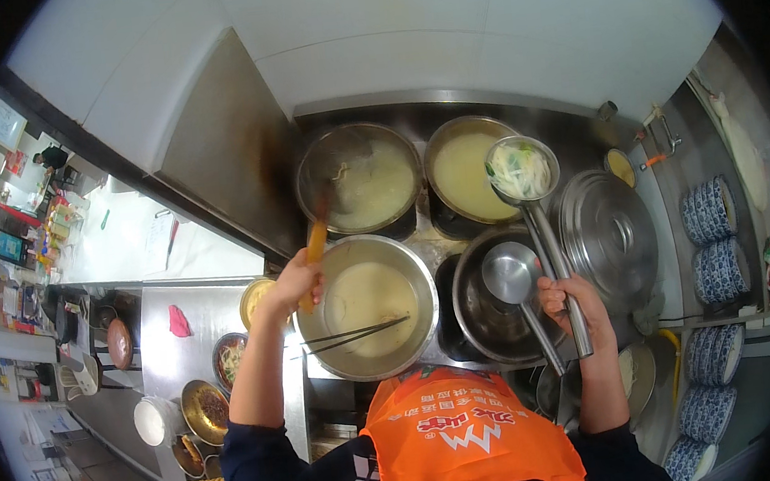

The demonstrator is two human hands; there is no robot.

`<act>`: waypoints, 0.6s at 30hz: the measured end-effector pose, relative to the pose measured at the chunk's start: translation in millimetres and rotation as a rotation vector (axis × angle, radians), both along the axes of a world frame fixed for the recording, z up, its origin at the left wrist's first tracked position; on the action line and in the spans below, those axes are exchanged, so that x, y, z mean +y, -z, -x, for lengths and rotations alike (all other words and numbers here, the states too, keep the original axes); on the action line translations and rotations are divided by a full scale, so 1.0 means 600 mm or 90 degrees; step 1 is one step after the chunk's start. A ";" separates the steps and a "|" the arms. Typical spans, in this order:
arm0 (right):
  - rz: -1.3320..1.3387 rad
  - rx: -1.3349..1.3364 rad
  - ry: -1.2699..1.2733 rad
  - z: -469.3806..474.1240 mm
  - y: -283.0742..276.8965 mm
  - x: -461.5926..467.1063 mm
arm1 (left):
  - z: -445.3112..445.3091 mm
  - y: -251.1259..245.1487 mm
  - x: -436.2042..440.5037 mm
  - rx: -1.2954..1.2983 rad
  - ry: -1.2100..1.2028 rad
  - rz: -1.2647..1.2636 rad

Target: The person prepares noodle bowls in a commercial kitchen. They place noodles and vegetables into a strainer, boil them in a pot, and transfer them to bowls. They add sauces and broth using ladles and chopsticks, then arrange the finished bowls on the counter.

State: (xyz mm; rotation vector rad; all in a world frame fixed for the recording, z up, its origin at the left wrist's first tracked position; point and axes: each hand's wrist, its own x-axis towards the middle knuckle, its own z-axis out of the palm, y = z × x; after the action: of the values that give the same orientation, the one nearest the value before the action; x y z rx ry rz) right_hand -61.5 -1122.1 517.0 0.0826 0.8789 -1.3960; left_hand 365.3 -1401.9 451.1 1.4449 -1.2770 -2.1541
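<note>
My left hand point(299, 280) grips the yellow handle point(317, 241) of a strainer, whose blurred basket is over the back left pot point(365, 226) of cloudy liquid. My right hand point(572, 296) closes around metal handles point(560, 259). At their far end a round ladle or strainer point(522, 168) holds white noodles and green leaves, above the right edge of the back right pot point(447, 207). Another metal ladle point(511, 273) lies over the dark front right pot point(464, 316). Black chopsticks point(359, 333) rest across the front left pot point(431, 319), which holds pale liquid.
A large metal lid point(622, 237) stands at the right, near a wall tap point(670, 141). Stacked blue-and-white bowls point(712, 274) line the far right. Left are a steel counter point(161, 349), a pink cloth point(178, 321) and several food bowls. A metal panel point(219, 145) rises behind left.
</note>
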 end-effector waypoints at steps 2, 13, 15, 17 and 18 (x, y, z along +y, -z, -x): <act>0.025 -0.026 -0.004 -0.001 0.002 -0.002 | 0.009 0.008 -0.003 0.056 0.054 -0.041; 0.017 -0.046 -0.002 -0.003 0.015 0.000 | 0.076 0.033 0.034 0.253 -0.092 -0.188; 0.015 -0.038 -0.005 -0.003 0.019 0.000 | 0.071 0.032 0.045 0.351 -0.168 -0.326; 0.030 -0.032 -0.016 -0.003 0.021 -0.001 | 0.058 0.029 0.049 0.446 -0.279 -0.463; 0.010 -0.031 -0.004 -0.003 0.022 -0.001 | 0.051 0.027 0.048 0.537 -0.284 -0.542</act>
State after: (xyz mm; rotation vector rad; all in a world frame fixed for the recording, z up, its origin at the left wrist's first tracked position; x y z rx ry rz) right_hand -59.8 -1122.8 503.6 0.1016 0.8269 -1.3891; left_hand 335.0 -1373.2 434.7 0.6823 0.2597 -2.5761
